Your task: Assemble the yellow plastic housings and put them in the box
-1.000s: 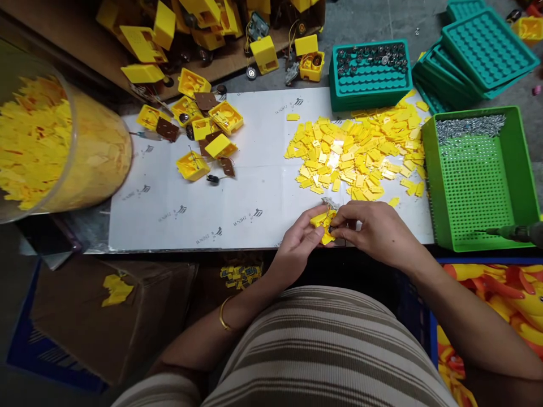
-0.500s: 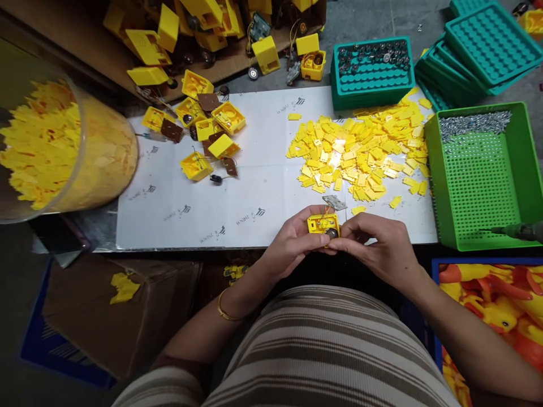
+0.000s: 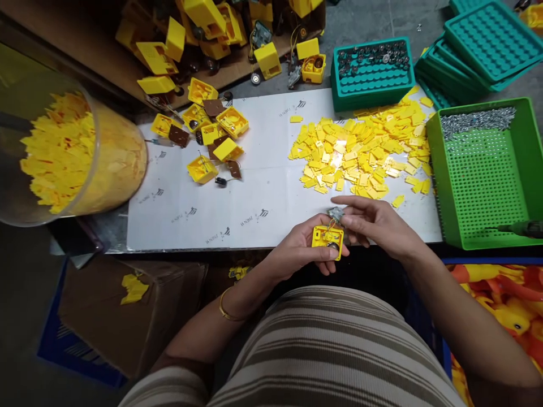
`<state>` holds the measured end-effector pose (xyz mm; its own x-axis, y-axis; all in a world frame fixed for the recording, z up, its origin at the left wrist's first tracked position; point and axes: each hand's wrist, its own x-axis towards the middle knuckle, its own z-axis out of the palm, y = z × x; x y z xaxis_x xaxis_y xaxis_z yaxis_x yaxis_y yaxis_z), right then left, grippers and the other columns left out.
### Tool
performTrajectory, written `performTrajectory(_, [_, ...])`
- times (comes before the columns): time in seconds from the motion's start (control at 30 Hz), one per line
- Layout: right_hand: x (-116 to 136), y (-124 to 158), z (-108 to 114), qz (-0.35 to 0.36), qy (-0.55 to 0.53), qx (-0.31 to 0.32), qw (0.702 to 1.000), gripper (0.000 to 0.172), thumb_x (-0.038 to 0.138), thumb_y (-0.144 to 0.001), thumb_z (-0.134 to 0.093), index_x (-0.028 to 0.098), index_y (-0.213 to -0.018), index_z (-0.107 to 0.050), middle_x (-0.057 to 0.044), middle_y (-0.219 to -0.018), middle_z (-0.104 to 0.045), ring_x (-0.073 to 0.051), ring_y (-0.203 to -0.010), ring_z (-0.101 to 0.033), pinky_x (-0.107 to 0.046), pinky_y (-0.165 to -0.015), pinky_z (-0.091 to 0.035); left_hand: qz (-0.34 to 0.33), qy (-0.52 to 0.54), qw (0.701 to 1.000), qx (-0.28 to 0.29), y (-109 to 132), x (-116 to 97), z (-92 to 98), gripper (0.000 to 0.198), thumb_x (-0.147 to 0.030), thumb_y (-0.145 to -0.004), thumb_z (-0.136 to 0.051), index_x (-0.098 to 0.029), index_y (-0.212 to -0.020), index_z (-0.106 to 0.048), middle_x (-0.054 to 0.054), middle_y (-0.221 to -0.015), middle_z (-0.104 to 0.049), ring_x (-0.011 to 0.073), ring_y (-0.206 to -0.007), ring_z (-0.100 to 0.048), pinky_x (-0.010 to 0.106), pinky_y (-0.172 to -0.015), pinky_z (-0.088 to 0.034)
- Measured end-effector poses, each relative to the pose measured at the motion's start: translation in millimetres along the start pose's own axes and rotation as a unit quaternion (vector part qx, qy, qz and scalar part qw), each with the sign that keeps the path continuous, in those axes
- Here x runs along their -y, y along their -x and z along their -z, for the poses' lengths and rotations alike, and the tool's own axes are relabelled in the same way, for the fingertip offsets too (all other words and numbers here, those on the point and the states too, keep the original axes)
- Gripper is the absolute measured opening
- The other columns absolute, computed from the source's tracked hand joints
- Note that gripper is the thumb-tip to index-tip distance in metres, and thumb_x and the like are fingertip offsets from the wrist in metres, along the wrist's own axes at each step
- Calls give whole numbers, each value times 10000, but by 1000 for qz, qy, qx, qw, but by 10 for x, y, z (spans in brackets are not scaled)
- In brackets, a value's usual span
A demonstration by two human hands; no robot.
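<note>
My left hand (image 3: 306, 244) is closed around a small yellow plastic case (image 3: 321, 236), its open side up, thumb over a round dark metal part (image 3: 334, 246) inside it. Thin wires run from the case to a small circuit board (image 3: 335, 213) just above its far edge. My right hand (image 3: 368, 220) is at that board, with thumb and fingers on its right side and the index finger stretched out past it. Both hands are over the front edge of the white-covered table (image 3: 254, 192). Beyond them lies a pile of small flat yellow pieces (image 3: 360, 155).
Several wired yellow cases (image 3: 231, 121) lie at the back left, near a tub of yellow pieces (image 3: 121, 164). A teal tray (image 3: 373, 93) stands behind the pile. To the right, a green basket (image 3: 483, 186) holds screws and a dark-handled tool (image 3: 526, 228). A cardboard box (image 3: 106, 322) sits below left.
My right hand has moved from the case's right side up to the circuit board. My left hand still holds the case, now slightly lower in view. The view has shifted a little.
</note>
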<state>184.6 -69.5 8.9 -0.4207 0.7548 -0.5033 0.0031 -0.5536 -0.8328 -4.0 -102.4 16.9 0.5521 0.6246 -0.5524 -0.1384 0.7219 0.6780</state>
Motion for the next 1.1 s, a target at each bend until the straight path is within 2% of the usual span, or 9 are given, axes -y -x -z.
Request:
performTrajectory(0.07, [6, -21, 0, 14, -37, -3, 999, 508, 348, -694, -779, 170, -1140, -613, 33, -712, -576, -61, -505, -543, -145, -374, -387, 23, -42, 999, 9, 6, -9, 22, 332, -286, -763, -684, -175, -1014, -497, 30, -826, -682, 91, -524, -617, 186, -465, -502])
performTrajectory(0.17, [23, -9, 30, 24, -59, -22, 998, 507, 292, -662, -806, 180, -1122, -623, 30, -741, -612, -65, -533, -573, -160, -437, -454, 48, -103, 993, 25, 0, -13, 48, 330, -344, -794, -653, -170, -1053, -548, 34, -809, -681, 75, -501, -593, 151, -411, -442])
performTrajectory(0.27, [53, 18, 87, 8, -41, -9, 999, 365, 302, -677, -798, 154, -985, -668, 7, -704, -654, -78, -546, -597, -187, -512, -510, 38, -137, 990, 23, -30, 0, 53, 332, -365, -787, -657, -160, -1041, -594, 31, -773, -677, 88, -555, -590, 145, -402, -436])
performTrajectory(0.37, [83, 63, 112, 27, 6, -17, 999, 257, 353, -716, -767, 148, -840, -675, -12, -662, -666, -105, -568, -623, -199, -517, -518, 7, -157, 987, -16, -77, 32, 49, 344, -382, -794, -646, -152, -1050, -627, 47, -799, -681, 96, -584, -591, 145, -390, -429])
performTrajectory(0.47, [91, 141, 57, 99, 75, -46, 991, 199, 352, -792, -699, 170, -858, -656, -21, -754, -686, -129, -657, -652, -228, -581, -544, -11, -143, 987, -77, -120, 67, 44, 380, -376, -814, -630, -163, -1128, -602, 41, -825, -674, 54, -468, -551, 138, -360, -383])
performTrajectory(0.6, [61, 251, -73, 223, 241, -45, 943, 85, 240, -891, -572, 195, -948, -617, -8, -859, -672, -114, -753, -631, -227, -690, -520, -34, -89, 989, -110, -138, 75, 34, 377, -338, -831, -615, -187, -1170, -549, -4, -780, -622, 54, -478, -565, 136, -382, -414])
performTrajectory(0.73, [21, 292, -115, 300, 364, 7, 882, 108, 179, -924, -488, 195, -993, -569, -25, -899, -662, -129, -813, -601, -257, -735, -489, -27, -17, 995, -90, -108, 46, 59, 421, -244, -824, -600, -196, -1231, -502, 3, -798, -618, 89, -583, -605, 150, -421, -472])
performTrajectory(0.9, [11, 318, -108, 312, 477, 39, 821, 103, 176, -920, -476, 186, -987, -553, -59, -931, -656, -202, -949, -569, -352, -807, -460, 3, 106, 994, -31, -66, 25, 111, 448, -201, -823, -524, -171, -1269, -486, 35, -814, -633, 128, -627, -636, 204, -461, -527])
performTrajectory(1.1, [30, 361, -180, 319, 533, 56, 781, 120, 179, -935, -437, 178, -965, -553, -70, -927, -660, -227, -970, -550, -366, -769, -444, 8, 58, 996, -71, -58, 41, 49, 356, -315, -846, -588, -201, -1181, -542, -12, -753, -589, 91, -592, -590, 189, -463, -518])
